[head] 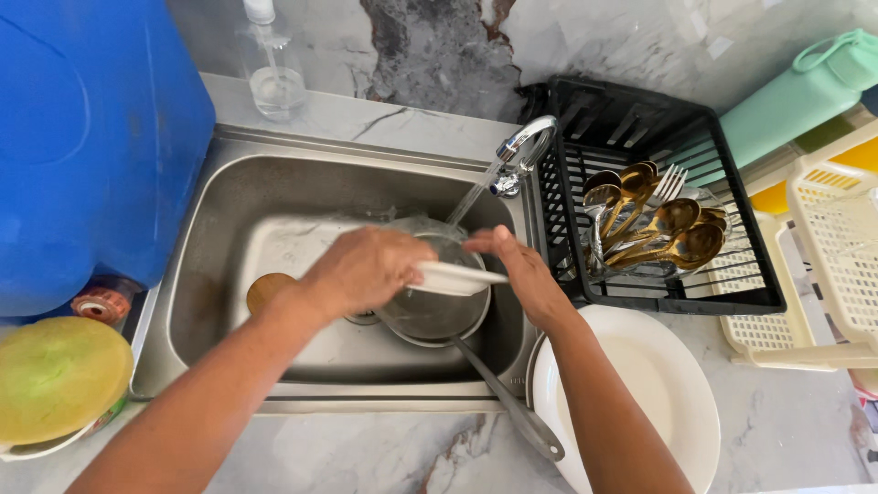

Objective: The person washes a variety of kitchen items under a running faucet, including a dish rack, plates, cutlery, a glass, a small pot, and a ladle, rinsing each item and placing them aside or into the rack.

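Left hand [366,267] hides part of white plate [455,278]; blue container [87,137] cut off at left edge; pump bottle [272,73] top cropped.

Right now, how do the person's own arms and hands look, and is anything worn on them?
Both forearms are bare up to the frame's edge: no sleeves, no gloves. The left hand and right hand show no ring, watch or bracelet. No markings are visible. Both hands look wet.
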